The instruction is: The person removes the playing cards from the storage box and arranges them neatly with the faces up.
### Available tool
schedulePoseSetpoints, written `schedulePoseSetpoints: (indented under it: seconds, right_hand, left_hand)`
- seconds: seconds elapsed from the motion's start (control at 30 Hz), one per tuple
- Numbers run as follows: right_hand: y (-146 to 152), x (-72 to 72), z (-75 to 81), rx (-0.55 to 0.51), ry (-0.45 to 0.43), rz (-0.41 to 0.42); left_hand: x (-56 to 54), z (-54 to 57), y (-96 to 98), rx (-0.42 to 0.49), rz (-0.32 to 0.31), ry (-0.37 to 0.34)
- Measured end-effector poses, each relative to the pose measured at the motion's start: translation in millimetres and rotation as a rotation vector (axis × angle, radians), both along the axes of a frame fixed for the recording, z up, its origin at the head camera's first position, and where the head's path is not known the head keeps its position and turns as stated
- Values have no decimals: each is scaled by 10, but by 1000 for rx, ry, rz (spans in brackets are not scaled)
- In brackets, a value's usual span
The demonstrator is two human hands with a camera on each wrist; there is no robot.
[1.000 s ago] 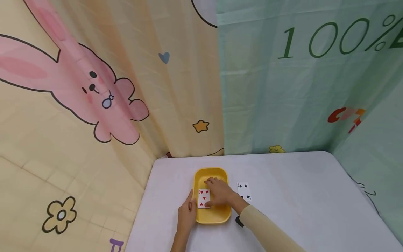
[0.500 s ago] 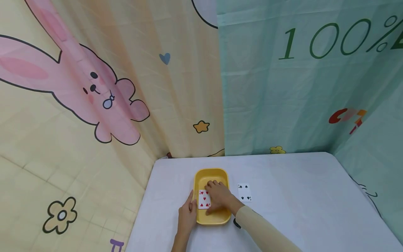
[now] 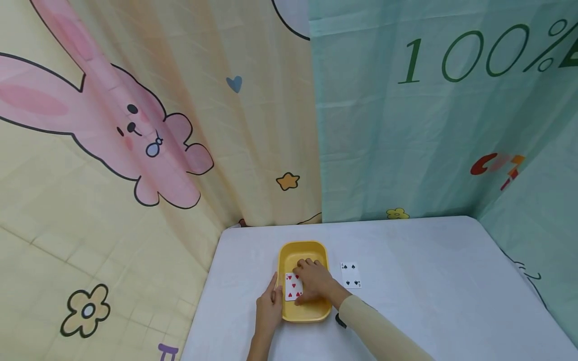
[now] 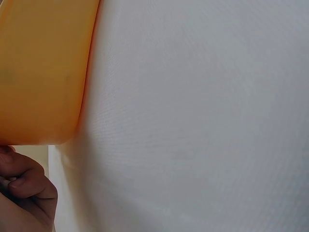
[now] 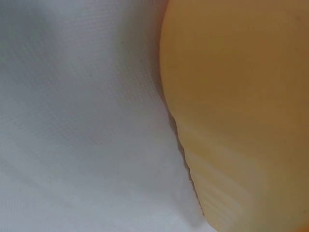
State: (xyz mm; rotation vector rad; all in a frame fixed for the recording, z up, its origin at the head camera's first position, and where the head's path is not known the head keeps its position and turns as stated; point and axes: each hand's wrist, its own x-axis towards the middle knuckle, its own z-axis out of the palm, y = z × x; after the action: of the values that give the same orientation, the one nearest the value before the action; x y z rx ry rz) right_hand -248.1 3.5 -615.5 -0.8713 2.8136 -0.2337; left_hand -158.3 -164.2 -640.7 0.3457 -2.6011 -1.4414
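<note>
A yellow tray (image 3: 306, 315) lies on the white table in the head view. Inside it, toward the left, is a face-up playing card (image 3: 293, 289) with red hearts. My left hand (image 3: 268, 308) grips the tray's left rim, and its curled fingers show by the tray wall in the left wrist view. My right hand (image 3: 314, 281) reaches into the tray, fingertips by the card's upper right corner and thumb by its lower right corner. I cannot tell whether it pinches anything, as the palm hides what lies beneath. The right wrist view shows only tray wall and cloth.
Right of the tray, a face-up playing card (image 3: 350, 276) with black spades lies on the white table (image 3: 420, 286). A small black object (image 3: 340, 321) shows beside the right sleeve (image 3: 379, 328). Printed curtains (image 3: 271, 125) hang behind and at the sides.
The right thumb has slid off the lower part of the hearts card to its right side, and more of the card shows. That card has shifted slightly toward me. The left hand stays.
</note>
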Motion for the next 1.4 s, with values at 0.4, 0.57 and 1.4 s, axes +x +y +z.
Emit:
schedulePoseSetpoints:
  seconds: [0.4,0.57,1.4]
  right_hand:
    - [58,0,37,1,-11,-14]
    - [87,-2,97,-59,-43,-26]
    - [1074,-77,635,-151,95,-170]
  left_hand:
    - [-8,-26,50,4,-5,17]
    - [-4,-27,52,3,-10,37]
    - [-17,5,0,-53,14,-2]
